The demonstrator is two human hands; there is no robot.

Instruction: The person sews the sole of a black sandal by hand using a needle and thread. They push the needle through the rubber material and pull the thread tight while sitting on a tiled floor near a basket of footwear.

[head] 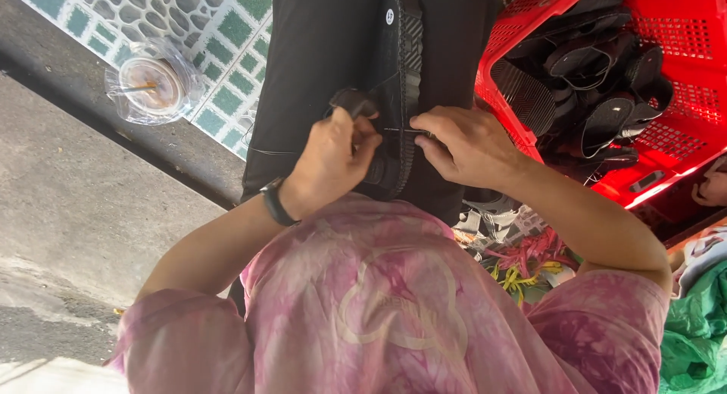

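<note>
A black shoe [400, 53] with a ribbed sole rests on my lap, over black trousers [318, 45]. My left hand [329, 157], with a black band on the wrist, is closed around the shoe's near end and a dark tool handle [352, 102]. My right hand [463, 144] pinches a thin needle or thread [400, 130] at the edge of the sole. A fine thread [265, 151] trails off to the left. My pink patterned shirt [379, 303] fills the bottom of the view.
A red plastic crate [681, 53] with several black sandals stands at the upper right. An iced drink cup in a clear bag [151, 87] sits on the tiled floor at the upper left. Grey concrete lies to the left, green cloth [697, 333] at the lower right.
</note>
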